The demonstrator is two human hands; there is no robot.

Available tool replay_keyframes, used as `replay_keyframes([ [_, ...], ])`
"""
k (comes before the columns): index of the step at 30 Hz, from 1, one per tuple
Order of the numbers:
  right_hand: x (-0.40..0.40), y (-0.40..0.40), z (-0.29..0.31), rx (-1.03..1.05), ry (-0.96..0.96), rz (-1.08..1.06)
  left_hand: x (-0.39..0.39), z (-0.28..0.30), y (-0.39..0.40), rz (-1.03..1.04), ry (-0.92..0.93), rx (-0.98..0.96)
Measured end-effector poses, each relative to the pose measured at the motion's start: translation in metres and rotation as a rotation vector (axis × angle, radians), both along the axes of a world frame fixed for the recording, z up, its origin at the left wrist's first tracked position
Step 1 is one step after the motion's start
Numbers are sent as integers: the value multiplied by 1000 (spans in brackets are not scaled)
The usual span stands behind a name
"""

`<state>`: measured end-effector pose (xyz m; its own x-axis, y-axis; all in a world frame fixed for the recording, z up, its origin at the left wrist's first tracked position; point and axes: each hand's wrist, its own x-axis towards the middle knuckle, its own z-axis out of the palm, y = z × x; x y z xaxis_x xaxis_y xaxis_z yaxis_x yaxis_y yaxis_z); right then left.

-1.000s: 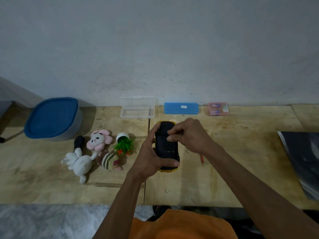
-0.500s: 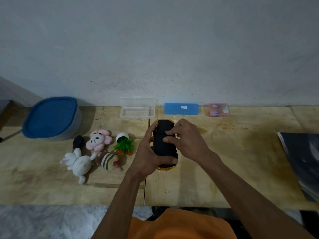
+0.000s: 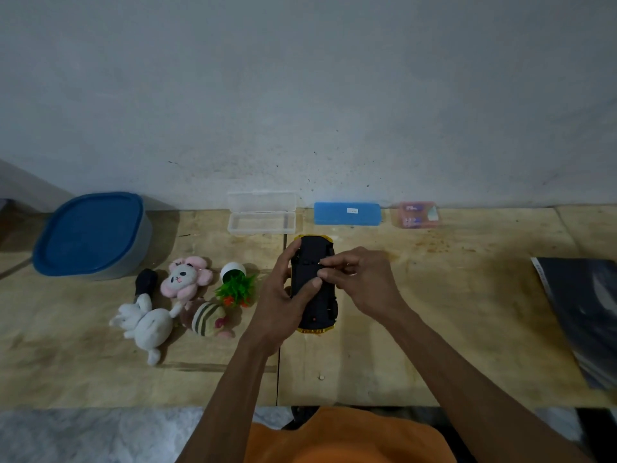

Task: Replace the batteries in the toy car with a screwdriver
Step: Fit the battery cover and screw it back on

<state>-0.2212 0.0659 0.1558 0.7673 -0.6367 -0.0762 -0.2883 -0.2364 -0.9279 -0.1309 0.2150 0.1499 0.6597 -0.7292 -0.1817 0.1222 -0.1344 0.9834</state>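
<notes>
Two bare forearms reach in from the lower edge, with no sleeves, watch, rings or gloves on either one. The left hand point(image 3: 278, 302) and right hand point(image 3: 362, 282) are uncovered. Below the forearms, an orange garment point(image 3: 347, 436) covers the person's body.

Light: dim, cool, even.
Shadows: soft, falling toward 2 o'clock from the blue-lidded container point(image 3: 90, 233).
Distortion: wide-angle bending at edges.
Focus: slightly soft throughout.

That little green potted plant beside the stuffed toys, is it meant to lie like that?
Probably not. The small green plant lies tipped over on the wooden table, its white pot pointing toward the wall. Nothing looks spilled.
</notes>
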Motion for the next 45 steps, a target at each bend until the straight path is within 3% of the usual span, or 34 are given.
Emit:
replay_keyframes([
  [11, 2, -24, -36, 199, 43, -262, 4, -17, -11, -6, 66, 53],
  [14, -10, -52, -75, 43, 155, -419, 3, -28, -13, 9, 92, 90],
  [21, -40, -77, -155, -211, 544, -225, -7, -51, -19, 0, 106, 186],
  [29, -36, -83, -172, -209, 568, -233, -11, -54, -21, -16, 85, 243],
  [33, -22, -86, -138, -66, 429, -306, -9, -46, -23, -1, 89, 215],
  [39, 0, -62, -12, 199, -144, -376, -3, -31, -30, 0, 36, 145],
  [45, 0, -32, 41, 132, -360, -211, -3, -14, -39, 6, -30, 78],
])
